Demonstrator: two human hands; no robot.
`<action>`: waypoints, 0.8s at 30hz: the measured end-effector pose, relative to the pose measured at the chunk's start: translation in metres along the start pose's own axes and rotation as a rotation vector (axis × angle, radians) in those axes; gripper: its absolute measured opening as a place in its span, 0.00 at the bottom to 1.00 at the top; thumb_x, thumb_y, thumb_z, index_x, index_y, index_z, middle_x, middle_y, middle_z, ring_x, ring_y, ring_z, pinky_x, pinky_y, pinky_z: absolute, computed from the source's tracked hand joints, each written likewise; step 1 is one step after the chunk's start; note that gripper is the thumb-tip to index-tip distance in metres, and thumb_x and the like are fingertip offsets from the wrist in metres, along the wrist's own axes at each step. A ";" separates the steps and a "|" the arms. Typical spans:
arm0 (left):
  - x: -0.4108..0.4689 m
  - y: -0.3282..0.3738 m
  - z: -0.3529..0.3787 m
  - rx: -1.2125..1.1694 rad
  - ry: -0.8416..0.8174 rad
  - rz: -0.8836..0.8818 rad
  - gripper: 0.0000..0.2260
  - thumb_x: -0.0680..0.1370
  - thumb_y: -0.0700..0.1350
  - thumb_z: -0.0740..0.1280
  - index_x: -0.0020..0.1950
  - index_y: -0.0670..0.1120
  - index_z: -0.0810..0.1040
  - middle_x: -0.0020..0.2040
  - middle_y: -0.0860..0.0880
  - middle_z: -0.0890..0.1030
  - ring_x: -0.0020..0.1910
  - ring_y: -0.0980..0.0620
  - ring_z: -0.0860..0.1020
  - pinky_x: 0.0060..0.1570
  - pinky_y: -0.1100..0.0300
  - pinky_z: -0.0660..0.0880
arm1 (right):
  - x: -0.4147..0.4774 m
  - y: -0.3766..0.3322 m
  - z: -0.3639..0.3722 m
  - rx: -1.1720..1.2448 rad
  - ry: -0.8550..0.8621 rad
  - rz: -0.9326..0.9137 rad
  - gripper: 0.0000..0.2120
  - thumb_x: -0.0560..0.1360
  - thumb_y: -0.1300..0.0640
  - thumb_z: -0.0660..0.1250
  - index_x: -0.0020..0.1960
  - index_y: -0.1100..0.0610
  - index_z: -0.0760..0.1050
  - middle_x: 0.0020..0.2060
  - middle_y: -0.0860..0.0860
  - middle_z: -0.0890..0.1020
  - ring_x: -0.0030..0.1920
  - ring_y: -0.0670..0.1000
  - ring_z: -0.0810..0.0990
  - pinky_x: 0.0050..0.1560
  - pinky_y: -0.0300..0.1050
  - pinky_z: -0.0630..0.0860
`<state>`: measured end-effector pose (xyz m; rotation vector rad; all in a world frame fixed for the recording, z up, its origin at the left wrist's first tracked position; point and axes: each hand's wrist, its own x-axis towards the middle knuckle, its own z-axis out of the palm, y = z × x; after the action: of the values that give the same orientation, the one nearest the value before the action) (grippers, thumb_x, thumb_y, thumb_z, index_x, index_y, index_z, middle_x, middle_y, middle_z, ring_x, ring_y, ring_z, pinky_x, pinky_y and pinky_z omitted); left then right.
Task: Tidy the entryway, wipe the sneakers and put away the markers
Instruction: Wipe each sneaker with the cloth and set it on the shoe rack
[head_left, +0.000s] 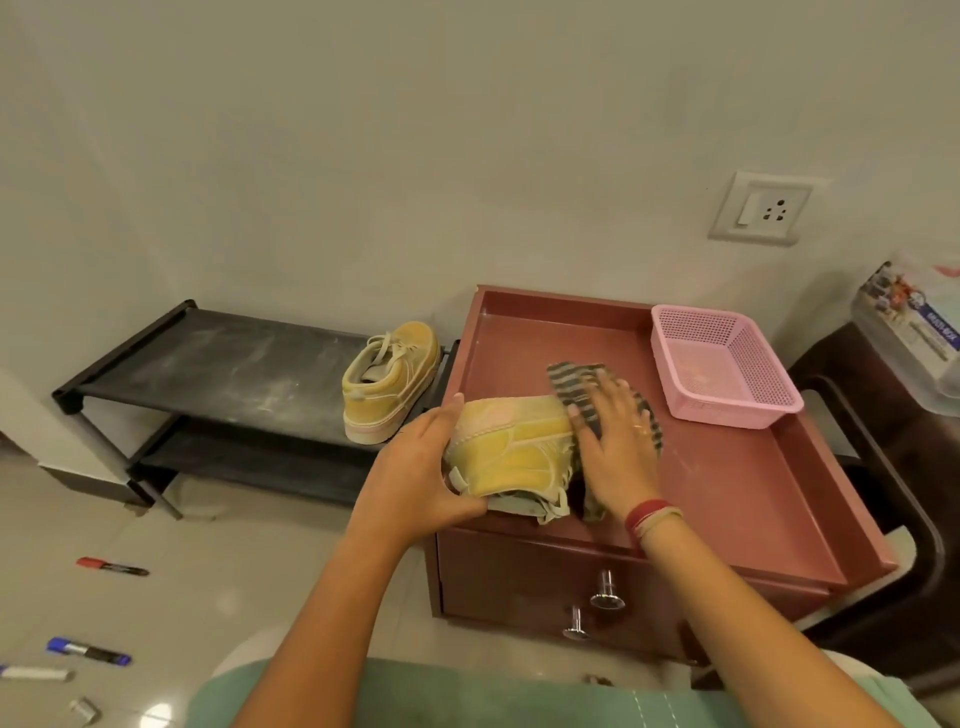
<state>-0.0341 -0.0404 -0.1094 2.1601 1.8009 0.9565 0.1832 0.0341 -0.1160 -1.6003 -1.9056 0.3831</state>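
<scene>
The sneaker (511, 447) lies on its side at the near left of the cabinet top (753, 483), heel gripped in my left hand (415, 467); my right hand (613, 441) presses the striped cloth (576, 387) flat against its toe end, fingers straight. Best to brace the heel firmly and wipe along the upper in long strokes. The second sneaker (389, 384) stands on the rack (234, 358), left

Worktop (737, 483): reddish-brown rimmed top of a two-drawer cabinet.
- Pink perforated plastic basket (722, 369), far right corner.
- Yellow low-top sneaker (514, 447), on its side at the near left edge.
- Grey striped cloth (576, 384), mid-worktop, touching that sneaker.

Black two-tier shoe rack (234, 358), dusty upper shelf: second yellow sneaker (389, 379), upright, right end.

Pale tiled floor (234, 571), left side: red-capped black marker (111, 566); blue-capped marker (88, 651); pale grey marker (34, 673).
</scene>
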 end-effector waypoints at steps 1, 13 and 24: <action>0.000 0.002 -0.001 0.005 0.001 0.000 0.47 0.62 0.59 0.74 0.76 0.46 0.60 0.66 0.50 0.73 0.64 0.53 0.72 0.61 0.58 0.72 | 0.004 0.003 -0.003 0.048 0.011 0.073 0.29 0.76 0.34 0.45 0.73 0.44 0.56 0.75 0.45 0.55 0.76 0.50 0.48 0.75 0.58 0.47; -0.002 -0.001 -0.013 -0.093 0.010 -0.096 0.46 0.59 0.59 0.70 0.74 0.45 0.64 0.65 0.50 0.75 0.62 0.55 0.72 0.58 0.62 0.70 | -0.007 -0.008 0.005 0.078 -0.042 0.007 0.28 0.74 0.33 0.45 0.72 0.38 0.52 0.75 0.43 0.52 0.76 0.50 0.43 0.74 0.60 0.46; -0.006 -0.014 -0.024 -0.164 0.045 -0.148 0.44 0.59 0.58 0.73 0.73 0.50 0.66 0.66 0.54 0.74 0.63 0.56 0.72 0.60 0.54 0.74 | 0.006 0.010 -0.006 0.714 -0.016 0.369 0.08 0.80 0.46 0.55 0.52 0.45 0.71 0.53 0.48 0.77 0.62 0.54 0.74 0.63 0.48 0.69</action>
<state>-0.0598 -0.0486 -0.0996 1.8946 1.8034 1.0838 0.1942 0.0414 -0.1149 -1.4230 -1.2461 1.0913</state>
